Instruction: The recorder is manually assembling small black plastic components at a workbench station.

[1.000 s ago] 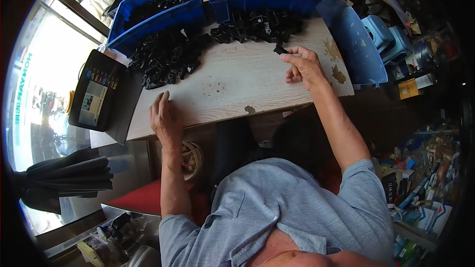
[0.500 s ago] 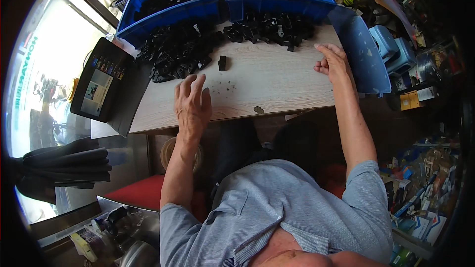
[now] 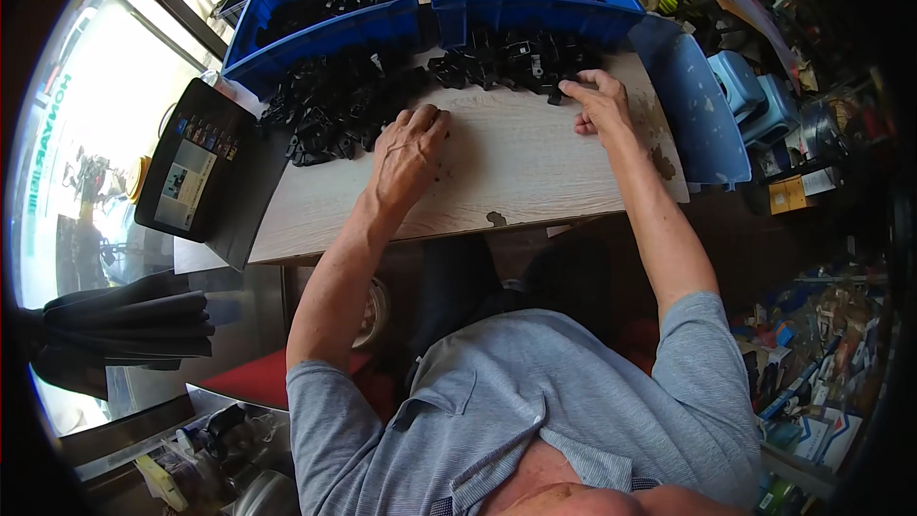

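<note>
Left hand [image 3: 409, 155], right hand [image 3: 604, 109] moved inward, grasps unclear, black parts [image 3: 330, 105] edging open tabletop [image 3: 521, 153]

Way through the middle

The pale wood-grain tabletop [image 3: 530, 167] left room to pass between the bare left hand [image 3: 406, 158] and bare right hand [image 3: 603, 105]. Behind, 2 heaps of small black plastic parts [image 3: 330, 105] blocked the way, before 2 blue plastic bins [image 3: 535, 15]; a tilted black-framed screen [image 3: 191, 162] hemmed the left.
</note>
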Tool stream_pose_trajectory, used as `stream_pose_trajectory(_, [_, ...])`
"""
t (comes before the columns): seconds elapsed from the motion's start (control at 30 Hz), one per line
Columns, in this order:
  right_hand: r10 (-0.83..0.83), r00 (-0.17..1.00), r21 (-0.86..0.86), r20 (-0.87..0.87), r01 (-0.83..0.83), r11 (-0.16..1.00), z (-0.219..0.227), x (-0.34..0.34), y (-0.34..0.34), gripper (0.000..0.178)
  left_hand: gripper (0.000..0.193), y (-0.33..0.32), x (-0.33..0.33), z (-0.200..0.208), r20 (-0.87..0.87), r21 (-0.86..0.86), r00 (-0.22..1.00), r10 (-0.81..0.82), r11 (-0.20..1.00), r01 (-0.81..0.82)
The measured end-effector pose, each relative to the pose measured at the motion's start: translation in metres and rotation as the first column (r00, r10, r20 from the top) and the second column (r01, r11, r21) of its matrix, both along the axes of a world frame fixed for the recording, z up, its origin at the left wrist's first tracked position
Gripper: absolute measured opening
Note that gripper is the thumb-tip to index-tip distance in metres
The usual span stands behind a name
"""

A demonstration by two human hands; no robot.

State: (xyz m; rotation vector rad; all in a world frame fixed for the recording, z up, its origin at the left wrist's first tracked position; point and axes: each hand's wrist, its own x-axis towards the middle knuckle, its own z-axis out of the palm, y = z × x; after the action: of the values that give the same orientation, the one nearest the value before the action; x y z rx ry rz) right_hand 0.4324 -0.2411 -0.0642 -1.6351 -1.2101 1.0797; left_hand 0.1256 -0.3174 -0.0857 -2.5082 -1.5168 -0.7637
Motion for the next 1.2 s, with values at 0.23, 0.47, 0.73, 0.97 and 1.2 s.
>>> stream_pose_trajectory(0.23, [-0.091,0.991,-0.068,-0.103,0.084,0.994,-0.006,0.012,-0.003,0.038,0.028,0.019,0.009,-0.006,0.027,0.018,0.999,-0.03,0.999,0.029])
stream_pose_trajectory(0.47, [-0.077,0.991,-0.172,-0.109,0.058,0.983,0.003,0.026,-0.025,0.032,0.015,0.028,0.02,-0.005,0.088,-0.021,0.995,0.048,0.999,-0.046])
stream_pose_trajectory(0.73, [-0.032,0.991,-0.166,-0.131,0.01,0.986,0.001,0.029,-0.039,0.029,0.02,0.028,0.021,-0.015,0.368,-0.037,0.908,0.201,0.979,-0.202])
stream_pose_trajectory(0.97, [-0.045,0.987,-0.148,-0.157,0.022,0.989,-0.001,0.024,-0.045,0.034,0.019,0.017,0.021,-0.012,0.169,0.005,0.976,0.137,0.99,-0.14])
stream_pose_trajectory(1.2, [-0.033,0.982,-0.127,-0.187,0.009,0.992,0.005,0.005,-0.065,0.034,0.021,0.017,0.022,-0.016,0.253,0.037,0.953,0.165,0.983,-0.18])
